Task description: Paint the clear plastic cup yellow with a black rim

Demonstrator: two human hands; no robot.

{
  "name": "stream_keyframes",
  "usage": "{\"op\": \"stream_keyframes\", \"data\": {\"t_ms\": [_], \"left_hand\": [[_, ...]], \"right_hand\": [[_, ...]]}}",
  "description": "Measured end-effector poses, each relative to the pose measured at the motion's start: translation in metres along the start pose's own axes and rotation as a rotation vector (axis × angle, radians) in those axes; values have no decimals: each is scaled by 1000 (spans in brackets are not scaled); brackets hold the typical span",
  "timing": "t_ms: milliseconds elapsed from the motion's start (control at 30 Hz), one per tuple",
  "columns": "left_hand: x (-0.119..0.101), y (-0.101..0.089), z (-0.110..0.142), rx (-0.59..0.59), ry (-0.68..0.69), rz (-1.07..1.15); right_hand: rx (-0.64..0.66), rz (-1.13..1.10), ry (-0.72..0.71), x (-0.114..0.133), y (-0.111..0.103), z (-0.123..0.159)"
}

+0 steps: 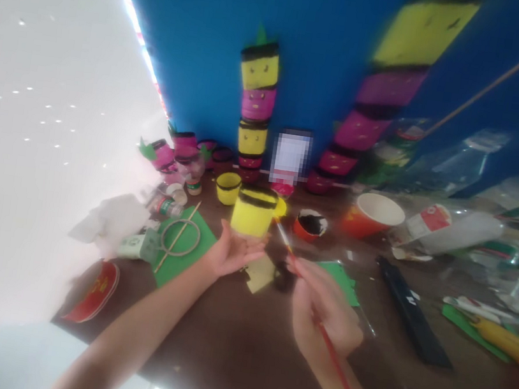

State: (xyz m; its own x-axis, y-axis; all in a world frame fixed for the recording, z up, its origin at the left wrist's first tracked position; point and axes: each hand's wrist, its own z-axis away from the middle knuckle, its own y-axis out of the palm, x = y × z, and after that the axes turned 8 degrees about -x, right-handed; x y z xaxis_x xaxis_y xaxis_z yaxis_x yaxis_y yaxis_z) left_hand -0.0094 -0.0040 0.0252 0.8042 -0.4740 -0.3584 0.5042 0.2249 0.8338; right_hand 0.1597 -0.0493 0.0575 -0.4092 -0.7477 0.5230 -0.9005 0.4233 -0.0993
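Note:
A paintbrush (335,360) with a long red handle is pinched in my right hand (323,310). Its pale ferrule and yellow-tinted tip point up and left, close to a small round yellow thing (281,208) partly hidden behind a cup. That yellow cup (252,216) has a black band at its rim and is upright. Palm up, with thumb and fingers spread, my left hand (236,253) is right at the cup's base; whether the cup rests on the fingers I cannot tell. Beneath lies a piece of yellowish paper (260,275).
A smaller yellow cup (228,190) and a black-stained orange cup (310,225) stand nearby. Stacked painted cups (257,104) rise at the blue wall. Green paper (194,246) bears a ring and stick. Rightward are an orange-red paper cup (375,216), a dark flat bar (411,312) and plastic bottles.

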Motion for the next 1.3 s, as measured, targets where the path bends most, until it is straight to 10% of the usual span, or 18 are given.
{"op": "stream_keyframes", "data": {"t_ms": [867,1300], "left_hand": [[-2,-1,1,-1,20,54],[-2,5,2,-52,59,158]], "right_hand": [[162,-86,38,8,-4,-3],[18,111,-52,5,-2,-2]]}}
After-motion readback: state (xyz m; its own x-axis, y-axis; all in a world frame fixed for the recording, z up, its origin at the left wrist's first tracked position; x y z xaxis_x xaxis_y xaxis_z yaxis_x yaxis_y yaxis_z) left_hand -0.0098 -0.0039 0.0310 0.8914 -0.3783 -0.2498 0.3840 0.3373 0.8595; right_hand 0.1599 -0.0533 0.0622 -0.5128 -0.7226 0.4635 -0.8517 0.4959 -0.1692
